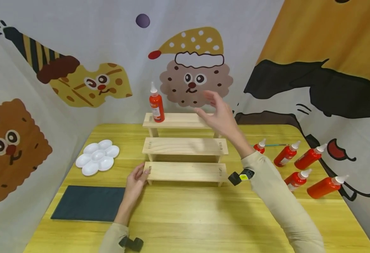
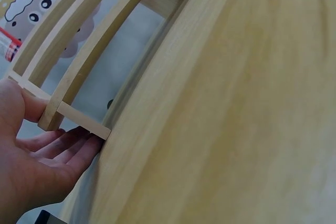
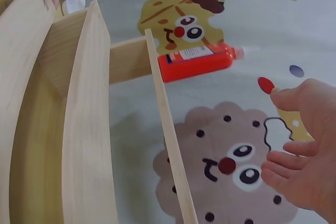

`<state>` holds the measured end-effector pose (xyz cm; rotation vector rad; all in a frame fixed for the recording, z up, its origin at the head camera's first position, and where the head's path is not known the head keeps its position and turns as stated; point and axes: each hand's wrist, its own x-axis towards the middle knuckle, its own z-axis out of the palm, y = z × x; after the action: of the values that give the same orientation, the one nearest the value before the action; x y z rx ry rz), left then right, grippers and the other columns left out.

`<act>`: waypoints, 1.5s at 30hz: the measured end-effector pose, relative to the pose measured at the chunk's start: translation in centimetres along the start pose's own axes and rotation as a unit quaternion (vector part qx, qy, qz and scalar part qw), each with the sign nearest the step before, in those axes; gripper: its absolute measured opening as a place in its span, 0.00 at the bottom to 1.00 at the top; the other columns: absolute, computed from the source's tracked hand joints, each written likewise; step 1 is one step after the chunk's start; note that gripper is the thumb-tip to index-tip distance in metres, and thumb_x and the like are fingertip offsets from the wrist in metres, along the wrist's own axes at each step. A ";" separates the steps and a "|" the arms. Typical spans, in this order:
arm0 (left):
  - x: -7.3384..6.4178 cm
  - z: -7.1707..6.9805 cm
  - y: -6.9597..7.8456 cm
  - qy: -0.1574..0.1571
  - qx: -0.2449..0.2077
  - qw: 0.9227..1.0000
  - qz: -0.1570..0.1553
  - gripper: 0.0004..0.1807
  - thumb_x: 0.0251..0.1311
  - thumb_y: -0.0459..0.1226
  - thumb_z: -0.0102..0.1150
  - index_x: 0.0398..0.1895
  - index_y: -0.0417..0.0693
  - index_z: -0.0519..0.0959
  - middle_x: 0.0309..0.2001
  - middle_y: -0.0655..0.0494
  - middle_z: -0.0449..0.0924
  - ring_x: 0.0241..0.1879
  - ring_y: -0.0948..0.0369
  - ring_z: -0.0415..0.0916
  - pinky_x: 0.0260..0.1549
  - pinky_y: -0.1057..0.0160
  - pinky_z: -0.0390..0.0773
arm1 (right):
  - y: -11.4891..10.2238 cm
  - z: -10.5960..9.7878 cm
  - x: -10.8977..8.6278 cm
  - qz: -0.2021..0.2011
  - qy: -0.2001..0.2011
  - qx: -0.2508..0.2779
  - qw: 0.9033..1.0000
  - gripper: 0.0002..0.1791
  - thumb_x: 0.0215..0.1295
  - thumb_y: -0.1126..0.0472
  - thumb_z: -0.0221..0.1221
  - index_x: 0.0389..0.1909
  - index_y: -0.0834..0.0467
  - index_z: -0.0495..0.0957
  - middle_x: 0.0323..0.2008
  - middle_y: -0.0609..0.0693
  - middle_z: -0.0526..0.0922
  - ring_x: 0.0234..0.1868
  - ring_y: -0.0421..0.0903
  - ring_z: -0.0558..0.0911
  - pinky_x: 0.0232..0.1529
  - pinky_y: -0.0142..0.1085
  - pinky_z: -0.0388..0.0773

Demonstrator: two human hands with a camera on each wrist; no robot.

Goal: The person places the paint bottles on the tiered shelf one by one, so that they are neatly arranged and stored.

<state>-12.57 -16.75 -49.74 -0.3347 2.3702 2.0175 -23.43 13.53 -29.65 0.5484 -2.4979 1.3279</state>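
A three-tier wooden display stand (image 1: 185,146) stands in the middle of the table. My left hand (image 1: 135,184) grips the left end of its lowest step, thumb on the board and fingers against the side support; the left wrist view shows this grip (image 2: 47,150) up close. On the left end of the top step stands a red paint bottle (image 1: 157,108) with a white nozzle, upright. To the right of that bottle, my right hand (image 1: 220,117) is raised over the top step with fingers spread and nothing in them. The right wrist view shows the same bottle (image 3: 197,64) apart from this hand (image 3: 310,150).
Several more red paint bottles (image 1: 305,158) lie or lean at the table's right, near a thin paintbrush (image 1: 276,144). A white flower-shaped palette (image 1: 97,157) and a dark rectangular board (image 1: 88,203) lie to the left. A printed curtain (image 1: 109,21) hangs behind the table.
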 end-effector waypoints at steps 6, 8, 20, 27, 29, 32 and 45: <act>0.1 0.0 0.0 0.000 -0.001 1.000 -0.004 0.28 0.76 0.39 0.53 0.75 0.40 0.65 0.65 0.34 0.75 0.62 0.47 0.75 0.44 0.74 0.78 | 1.3 -1.7 -1.6 -0.005 0.047 -0.004 0.999 0.37 0.68 0.55 0.66 0.73 0.63 0.64 0.71 0.59 0.71 0.71 0.56 0.70 0.73 0.47 0.66; 0.0 0.0 0.0 0.000 -0.002 1.000 -0.004 0.28 0.76 0.39 0.53 0.75 0.40 0.65 0.66 0.34 0.74 0.62 0.46 0.75 0.44 0.75 0.78 | 1.7 -2.3 -2.2 -0.003 0.066 -0.002 0.998 0.36 0.68 0.56 0.66 0.73 0.62 0.65 0.71 0.59 0.71 0.71 0.57 0.70 0.72 0.48 0.66; -0.1 -0.2 0.0 0.005 -0.010 1.000 0.000 0.27 0.76 0.39 0.52 0.74 0.39 0.65 0.64 0.33 0.75 0.59 0.53 0.77 0.43 0.74 0.78 | 3.2 -6.1 -6.6 0.012 0.147 -0.015 0.989 0.36 0.66 0.62 0.67 0.72 0.63 0.65 0.70 0.59 0.72 0.71 0.55 0.71 0.72 0.47 0.66; -0.2 -0.2 0.3 -0.005 -0.009 1.000 -0.002 0.28 0.77 0.40 0.52 0.75 0.40 0.64 0.66 0.34 0.74 0.63 0.47 0.74 0.45 0.73 0.78 | 4.1 -8.3 -9.7 0.080 0.151 -0.032 0.985 0.39 0.70 0.57 0.64 0.77 0.56 0.59 0.75 0.54 0.66 0.75 0.52 0.66 0.76 0.39 0.61; -0.2 -0.2 0.3 -0.006 -0.009 1.000 -0.003 0.28 0.76 0.40 0.52 0.75 0.40 0.64 0.66 0.34 0.73 0.63 0.47 0.74 0.45 0.73 0.78 | 4.4 -8.8 -10.6 0.096 0.157 -0.035 0.982 0.38 0.71 0.57 0.63 0.77 0.54 0.58 0.75 0.54 0.66 0.75 0.52 0.66 0.76 0.37 0.61; -0.2 -0.2 0.3 -0.005 -0.011 1.000 -0.005 0.28 0.76 0.40 0.52 0.75 0.41 0.64 0.66 0.34 0.73 0.62 0.49 0.75 0.44 0.73 0.78 | 4.8 -9.5 -12.0 0.123 0.173 -0.046 0.976 0.38 0.71 0.58 0.63 0.77 0.52 0.58 0.75 0.53 0.67 0.75 0.50 0.66 0.75 0.35 0.61; 0.0 -0.1 0.2 -0.014 -0.023 1.000 -0.012 0.29 0.76 0.40 0.52 0.76 0.41 0.63 0.68 0.34 0.71 0.65 0.45 0.73 0.46 0.71 0.78 | 6.6 -12.0 -18.1 0.221 0.276 -0.070 0.933 0.37 0.70 0.57 0.62 0.77 0.46 0.60 0.75 0.46 0.65 0.76 0.41 0.63 0.76 0.30 0.56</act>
<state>-12.55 -16.84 -49.57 -0.3320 2.2946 2.0546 -9.52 30.66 -35.10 -0.4021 -2.2631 1.2042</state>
